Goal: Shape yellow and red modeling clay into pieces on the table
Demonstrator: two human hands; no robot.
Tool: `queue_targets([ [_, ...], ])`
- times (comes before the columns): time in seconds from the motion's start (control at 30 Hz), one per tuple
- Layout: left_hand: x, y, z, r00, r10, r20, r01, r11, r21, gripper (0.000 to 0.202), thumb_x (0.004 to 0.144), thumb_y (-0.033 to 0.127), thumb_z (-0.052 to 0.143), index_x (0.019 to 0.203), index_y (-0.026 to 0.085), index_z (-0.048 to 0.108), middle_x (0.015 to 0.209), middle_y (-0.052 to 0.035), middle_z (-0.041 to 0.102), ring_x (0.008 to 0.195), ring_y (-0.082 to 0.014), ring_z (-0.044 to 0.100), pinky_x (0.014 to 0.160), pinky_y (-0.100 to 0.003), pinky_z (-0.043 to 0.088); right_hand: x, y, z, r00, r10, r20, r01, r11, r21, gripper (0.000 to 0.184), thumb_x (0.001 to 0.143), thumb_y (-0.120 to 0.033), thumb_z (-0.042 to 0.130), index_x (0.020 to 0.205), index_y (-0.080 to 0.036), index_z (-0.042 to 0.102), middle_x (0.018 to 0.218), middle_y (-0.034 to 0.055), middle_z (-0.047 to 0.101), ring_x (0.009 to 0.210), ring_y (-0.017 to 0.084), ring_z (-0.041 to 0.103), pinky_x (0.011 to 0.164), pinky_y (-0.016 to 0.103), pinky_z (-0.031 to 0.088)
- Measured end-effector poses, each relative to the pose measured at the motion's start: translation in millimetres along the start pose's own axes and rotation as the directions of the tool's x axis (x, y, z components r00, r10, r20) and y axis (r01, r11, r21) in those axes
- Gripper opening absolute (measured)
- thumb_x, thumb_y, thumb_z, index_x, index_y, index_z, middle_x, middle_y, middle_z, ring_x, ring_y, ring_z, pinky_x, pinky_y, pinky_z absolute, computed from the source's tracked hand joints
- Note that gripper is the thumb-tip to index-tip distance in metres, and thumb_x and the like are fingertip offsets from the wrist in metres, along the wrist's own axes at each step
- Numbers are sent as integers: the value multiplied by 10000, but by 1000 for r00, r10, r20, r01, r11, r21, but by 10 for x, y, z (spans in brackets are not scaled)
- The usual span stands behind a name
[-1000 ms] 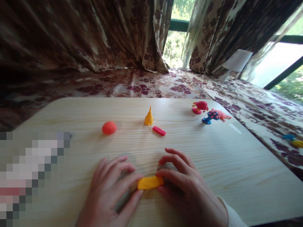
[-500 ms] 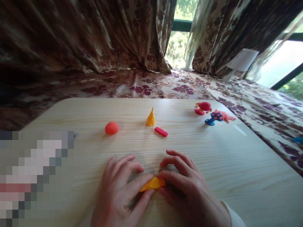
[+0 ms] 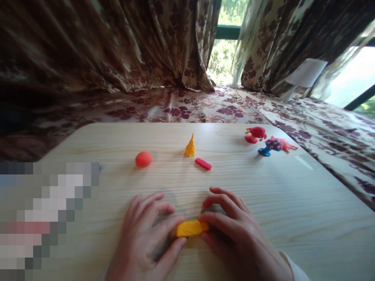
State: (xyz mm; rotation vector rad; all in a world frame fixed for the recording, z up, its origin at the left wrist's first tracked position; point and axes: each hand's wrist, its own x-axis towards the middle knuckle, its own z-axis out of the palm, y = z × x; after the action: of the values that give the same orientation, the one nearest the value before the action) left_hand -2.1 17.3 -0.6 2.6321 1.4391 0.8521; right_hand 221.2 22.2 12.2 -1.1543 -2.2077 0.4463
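Observation:
A short, flattened bar of yellow modelling clay [image 3: 191, 229] lies crosswise between my hands, low over the near part of the table. My left hand [image 3: 143, 236] has its thumb and index finger at the bar's left end, with the other fingers curved loosely above the table. At the right end, the thumb and index finger of my right hand [image 3: 238, 232] pinch the clay; its remaining fingers are bent and raised. Beyond my hands are a small pink clay bar [image 3: 203, 164], a yellow pointed clay cone [image 3: 190, 146] and an orange clay ball [image 3: 143, 159].
Toward the table's far right corner stand a red clay figure [image 3: 256, 134] on a round base and a blue one with orange spots [image 3: 272, 145]. Patterned cloth surrounds the pale wooden table [image 3: 117, 136]. A white lamp [image 3: 309, 73] stands behind, near the window.
More of the yellow bar now shows, as my left thumb and index finger have drawn back to its left end. The whole view has shifted slightly, moving the table items rightward.

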Motion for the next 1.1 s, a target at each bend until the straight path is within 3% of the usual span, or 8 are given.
queue_targets([
  [0.57,102,158,52,1000,-29,2,29,1000,-12,211,787,261,600,992,297,637,994,-20,610,1126,-266,488,979,-503,354,8,4,20,1000,12,-26,-12,1000,24,227,785,-135,647,977,-256,662,1027,43,598,1181,243,449,997,431,412],
  [0.8,118,124,88,999,48,14,-48,998,40,270,749,251,620,1014,295,641,972,-31,616,1093,-275,515,944,-497,396,49,36,47,997,-60,-56,59,998,-18,277,718,-101,636,964,-228,638,983,53,626,1135,242,501,955,397,458],
  [0.9,118,166,115,1000,-6,9,6,1000,7,255,748,257,619,995,315,651,958,-31,610,1087,-278,516,975,-541,361,66,36,9,994,-101,-36,99,994,-46,280,703,-129,623,972,-209,616,974,68,636,1105,251,532,926,389,486],
  [1.0,123,234,155,991,-130,-30,127,989,-71,180,762,232,591,892,326,672,946,-20,599,1094,-270,511,1020,-582,296,63,34,-31,993,-107,-45,107,994,-4,246,788,-123,551,1012,-215,594,977,62,633,1100,219,540,936,354,487],
  [1.1,116,261,193,987,-153,-43,148,984,-103,203,749,239,604,918,329,671,950,-19,605,1093,-264,516,1036,-571,276,43,39,-23,992,-55,-114,65,994,87,221,877,-108,465,1018,-228,584,970,45,626,1086,176,543,954,308,471],
])
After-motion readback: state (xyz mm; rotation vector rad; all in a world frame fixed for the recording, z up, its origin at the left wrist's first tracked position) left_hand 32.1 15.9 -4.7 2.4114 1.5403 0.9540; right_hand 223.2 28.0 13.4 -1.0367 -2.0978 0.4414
